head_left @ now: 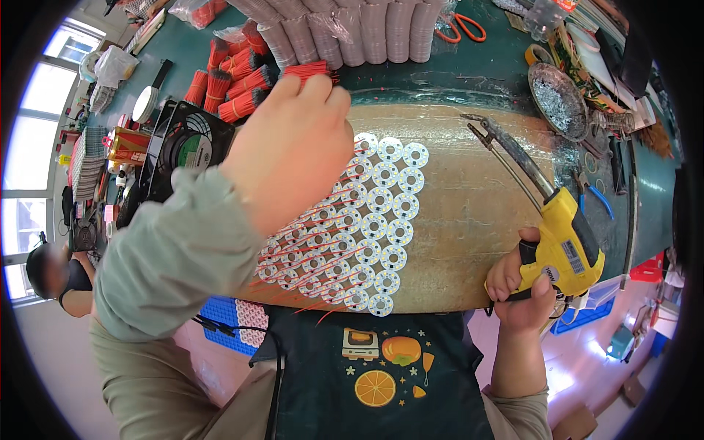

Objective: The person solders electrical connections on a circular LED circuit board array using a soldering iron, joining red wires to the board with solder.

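Gripping the likely heavy, stiff yellow soldering gun [563, 242] by its handle at frame right with the right hand [524, 308], and hovering near upper-centre red wires [311, 70] with the left hand [297, 139], grasp hidden.

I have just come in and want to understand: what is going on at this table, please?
The person's right hand holds a yellow soldering gun, its tip away from the round white boards. The left hand is at a bunch of red wires; its grip is hidden. Thin wires cross many boards, but the rightmost column shows none.
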The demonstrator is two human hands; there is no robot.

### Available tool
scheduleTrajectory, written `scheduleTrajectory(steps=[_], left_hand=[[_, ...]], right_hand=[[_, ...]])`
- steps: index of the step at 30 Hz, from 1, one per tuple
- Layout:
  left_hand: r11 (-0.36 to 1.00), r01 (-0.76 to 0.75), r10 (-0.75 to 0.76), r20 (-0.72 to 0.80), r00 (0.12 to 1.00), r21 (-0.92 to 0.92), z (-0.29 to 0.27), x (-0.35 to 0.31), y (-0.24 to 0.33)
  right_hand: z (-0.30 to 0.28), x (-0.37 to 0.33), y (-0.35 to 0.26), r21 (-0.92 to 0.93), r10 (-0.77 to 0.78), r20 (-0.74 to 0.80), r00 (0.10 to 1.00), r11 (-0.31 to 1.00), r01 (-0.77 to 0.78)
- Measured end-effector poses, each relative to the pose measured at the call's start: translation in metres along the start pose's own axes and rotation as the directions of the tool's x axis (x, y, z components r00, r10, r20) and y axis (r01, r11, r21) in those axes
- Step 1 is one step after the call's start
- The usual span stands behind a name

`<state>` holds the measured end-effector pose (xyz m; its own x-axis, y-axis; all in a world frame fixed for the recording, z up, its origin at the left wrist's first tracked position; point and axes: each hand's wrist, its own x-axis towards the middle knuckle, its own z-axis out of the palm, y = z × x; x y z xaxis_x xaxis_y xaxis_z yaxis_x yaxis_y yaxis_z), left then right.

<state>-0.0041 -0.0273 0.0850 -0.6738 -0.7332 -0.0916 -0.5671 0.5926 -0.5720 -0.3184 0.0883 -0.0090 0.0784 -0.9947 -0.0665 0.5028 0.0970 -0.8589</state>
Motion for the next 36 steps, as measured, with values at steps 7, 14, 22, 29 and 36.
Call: scheduleTrajectory(steps=[7,14,22,29,36], left_hand=[[0.771,0.032,-0.191,-0.182,0.965,-0.636,-0.019,-0.057,0.069],[0.535,0.062,-0.362,-0.163,0.918,-0.843,-0.002,-0.081,0.115],[0.499,0.051,-0.407,-0.182,0.895,-0.865,0.007,-0.087,0.124],[0.485,0.040,-0.397,-0.179,0.900,-0.874,0.008,-0.087,0.124],[0.496,0.035,-0.407,-0.197,0.892,-0.868,0.009,-0.088,0.126]], right_hand=[[0.009,-0.043,-0.002,-0.187,0.118,0.032,0.992,0.976,-0.110],[-0.003,-0.088,0.007,-0.288,0.306,0.245,0.920,0.929,-0.233],[-0.025,-0.100,0.013,-0.493,0.374,0.326,0.868,0.851,-0.181],[-0.011,-0.096,0.016,-0.505,0.294,0.274,0.916,0.854,-0.123],[0.002,-0.084,0.002,-0.522,0.466,0.255,0.847,0.804,-0.285]])
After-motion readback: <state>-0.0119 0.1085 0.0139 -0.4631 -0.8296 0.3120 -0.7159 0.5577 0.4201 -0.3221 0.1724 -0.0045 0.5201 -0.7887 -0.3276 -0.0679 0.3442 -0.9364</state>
